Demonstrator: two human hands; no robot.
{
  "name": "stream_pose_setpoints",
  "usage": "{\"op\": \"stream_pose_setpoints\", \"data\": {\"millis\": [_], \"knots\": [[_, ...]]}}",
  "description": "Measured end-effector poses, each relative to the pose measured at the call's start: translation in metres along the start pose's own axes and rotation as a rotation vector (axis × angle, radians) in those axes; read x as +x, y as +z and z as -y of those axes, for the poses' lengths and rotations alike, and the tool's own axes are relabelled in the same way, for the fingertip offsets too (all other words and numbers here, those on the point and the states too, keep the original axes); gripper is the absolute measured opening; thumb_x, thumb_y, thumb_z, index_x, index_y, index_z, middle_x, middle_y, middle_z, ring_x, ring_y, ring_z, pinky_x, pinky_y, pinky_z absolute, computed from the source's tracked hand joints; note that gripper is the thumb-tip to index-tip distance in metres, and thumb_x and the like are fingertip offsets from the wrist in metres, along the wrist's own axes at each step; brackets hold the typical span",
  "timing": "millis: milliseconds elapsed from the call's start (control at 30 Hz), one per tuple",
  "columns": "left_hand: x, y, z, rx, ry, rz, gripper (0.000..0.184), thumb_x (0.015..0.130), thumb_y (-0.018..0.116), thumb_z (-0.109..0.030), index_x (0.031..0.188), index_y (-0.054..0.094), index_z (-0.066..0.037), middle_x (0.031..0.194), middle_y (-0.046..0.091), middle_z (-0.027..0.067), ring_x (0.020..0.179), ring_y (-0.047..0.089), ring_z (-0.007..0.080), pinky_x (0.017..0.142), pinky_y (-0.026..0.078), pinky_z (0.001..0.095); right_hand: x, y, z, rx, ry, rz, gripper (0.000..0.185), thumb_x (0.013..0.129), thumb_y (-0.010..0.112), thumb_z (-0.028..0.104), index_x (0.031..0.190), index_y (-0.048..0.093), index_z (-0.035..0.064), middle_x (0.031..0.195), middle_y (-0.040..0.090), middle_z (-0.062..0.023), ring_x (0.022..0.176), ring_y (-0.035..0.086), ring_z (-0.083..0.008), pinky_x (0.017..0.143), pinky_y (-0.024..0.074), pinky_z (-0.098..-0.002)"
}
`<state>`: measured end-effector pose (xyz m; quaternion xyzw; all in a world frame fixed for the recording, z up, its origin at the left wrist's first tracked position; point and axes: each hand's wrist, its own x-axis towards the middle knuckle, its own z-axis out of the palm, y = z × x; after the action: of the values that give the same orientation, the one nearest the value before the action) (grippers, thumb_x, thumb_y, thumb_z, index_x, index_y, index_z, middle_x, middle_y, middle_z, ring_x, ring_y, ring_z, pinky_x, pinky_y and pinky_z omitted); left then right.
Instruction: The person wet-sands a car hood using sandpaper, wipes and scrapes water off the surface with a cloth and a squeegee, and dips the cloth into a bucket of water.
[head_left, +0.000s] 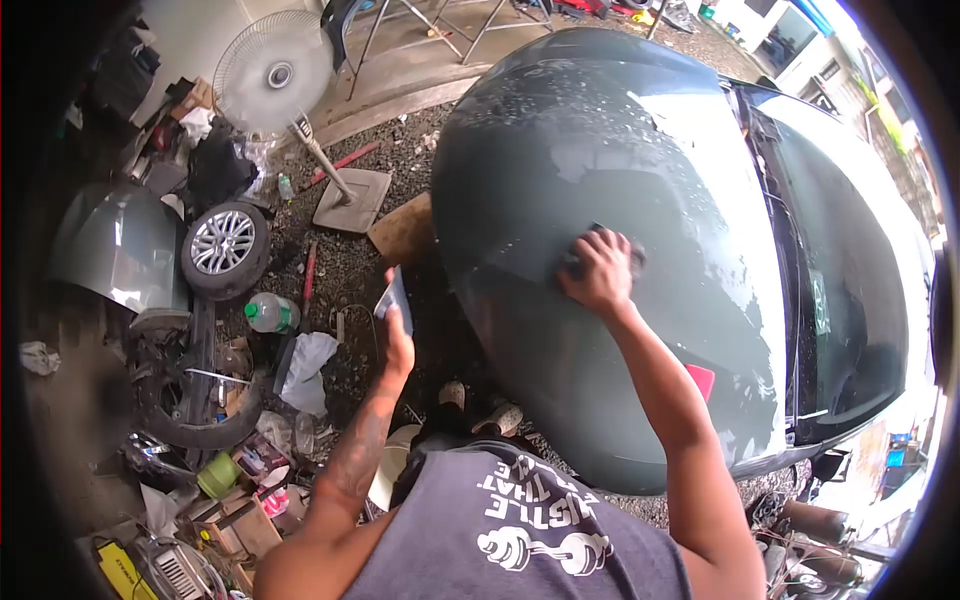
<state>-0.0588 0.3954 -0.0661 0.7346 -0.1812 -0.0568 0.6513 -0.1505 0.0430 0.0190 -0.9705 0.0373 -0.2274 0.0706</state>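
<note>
My right hand [602,275] presses a dark, crumpled cloth or pad [637,262] against the grey-green car hood [540,330]. Its fingers are curled over that dark thing, which is mostly hidden. The hood is wet, with droplets and patchy water film across its far part. Off to the left of the hood, my left hand [398,345] is raised and grips a thin, flat, pale grey-blue piece [395,298] between thumb and fingers; its exact kind is unclear. A red flat block [700,381] lies on the hood, partly behind my right forearm.
A pedestal fan [275,75] stands at the upper left. On the left ground lie a wheel [224,250], a plastic bottle with a green cap [270,314], a loose body panel [125,250] and scattered parts. The windshield [840,250] is to the right. A pale bucket [392,470] sits near my feet.
</note>
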Motion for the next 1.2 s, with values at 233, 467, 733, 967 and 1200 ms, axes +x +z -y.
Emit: {"op": "stream_pose_setpoints", "data": {"millis": [233, 467, 733, 967, 1200], "knots": [[-0.041, -0.054, 0.009, -0.156, -0.077, -0.200, 0.064, 0.107, 0.027, -0.031, 0.160, 0.022, 0.003, 0.168, 0.023, 0.0131, 0.156, 0.018, 0.0254, 0.127, 0.012, 0.0375, 0.158, 0.140, 0.114, -0.186, -0.313, 0.373, 0.053, 0.075, 0.071, 0.056, 0.108, 0.073, 0.0148, 0.122, 0.063, -0.0032, 0.126, 0.048, -0.0244, 0.103, 0.0352, -0.0476], [-0.075, -0.150, 0.131, 0.150, -0.275, -0.304, 0.063, 0.109, 0.023, -0.034, 0.163, 0.016, -0.003, 0.171, 0.015, 0.0130, 0.158, 0.012, 0.0253, 0.127, 0.010, 0.0362, 0.105, 0.049, 0.083, 0.119, -0.011, 0.068, 0.043, 0.068, 0.078, 0.037, 0.103, 0.075, 0.0134, 0.121, 0.067, -0.0072, 0.125, 0.056, -0.0287, 0.105, 0.0425, -0.0508], [-0.118, -0.220, 0.209, 0.253, -0.943, -0.654, 0.068, 0.106, 0.030, -0.046, 0.139, 0.049, 0.011, 0.148, 0.051, 0.0248, 0.134, 0.050, 0.0361, 0.111, 0.038, 0.0437, -0.118, -0.152, -0.182, -0.497, 1.168, -0.086, 0.071, 0.083, 0.069, 0.061, 0.129, 0.065, 0.0084, 0.132, 0.063, -0.0212, 0.125, 0.057, -0.0402, 0.106, 0.0444, -0.0494], [-0.088, -0.187, 0.231, 0.690, -0.902, -0.378, 0.061, 0.101, 0.037, -0.043, 0.126, 0.057, 0.009, 0.136, 0.058, 0.0305, 0.127, 0.054, 0.0461, 0.103, 0.045, 0.0526, -0.286, -0.116, -0.061, -0.351, 1.354, 0.114, 0.102, 0.084, 0.063, 0.074, 0.159, 0.032, 0.0123, 0.164, 0.025, -0.0242, 0.150, 0.025, -0.0456, 0.110, 0.0277, -0.0731], [-0.010, -0.149, 0.261, 0.780, -0.810, -0.256, 0.065, 0.097, 0.034, -0.051, 0.131, 0.060, -0.001, 0.141, 0.056, 0.0273, 0.131, 0.051, 0.0468, 0.107, 0.041, 0.0545, -0.246, -0.146, -0.032, -0.128, 1.239, -0.044, 0.046, 0.082, 0.082, 0.025, 0.117, 0.061, 0.0029, 0.099, 0.071, -0.0229, 0.095, 0.068, -0.0446, 0.083, 0.0528, -0.0503]]}}
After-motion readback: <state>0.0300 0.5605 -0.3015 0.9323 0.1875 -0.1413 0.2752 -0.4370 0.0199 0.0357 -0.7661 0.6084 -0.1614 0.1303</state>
